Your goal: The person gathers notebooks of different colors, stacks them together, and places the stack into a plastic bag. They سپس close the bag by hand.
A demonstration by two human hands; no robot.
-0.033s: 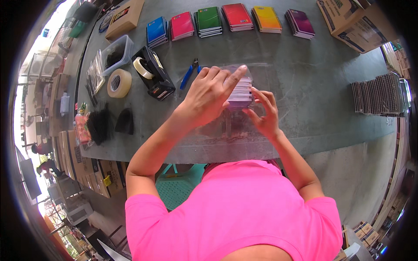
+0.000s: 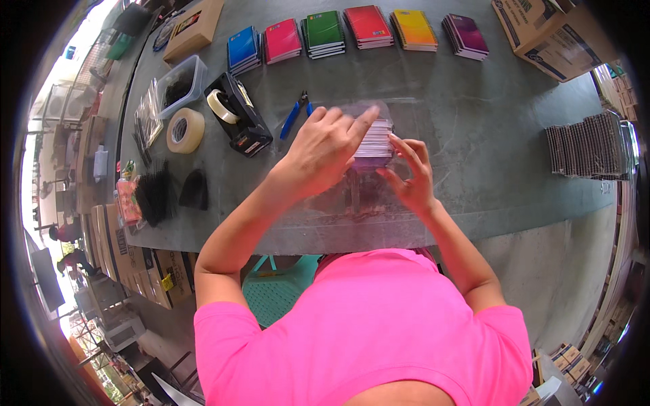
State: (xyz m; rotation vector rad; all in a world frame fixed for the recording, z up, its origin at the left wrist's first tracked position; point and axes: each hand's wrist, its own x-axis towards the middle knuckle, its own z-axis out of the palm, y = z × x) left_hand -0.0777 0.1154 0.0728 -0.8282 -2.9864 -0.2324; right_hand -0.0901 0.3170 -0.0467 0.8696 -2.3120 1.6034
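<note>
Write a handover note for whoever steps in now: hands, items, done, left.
Left hand: palm down on the small stack of notebooks, fingers over its top.
Right hand: fingertips at the stack's right side.
The stack sits inside clear plastic wrap on the grey table.
Done: stack gathered in the wrap.
Left: wrap looks unsealed; black tape dispenser sits to the left.

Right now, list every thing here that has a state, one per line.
Left hand: fingers spread, resting on top of the notebook stack.
Right hand: fingertips pressed against the stack's side.
Notebook stack: squared up inside clear plastic wrap.
Clear plastic wrap: loose, lying flat under the stack.
Tape dispenser: loaded with a roll.
Plastic tub: lidless.
Blue pliers: lying flat, untouched.
</note>
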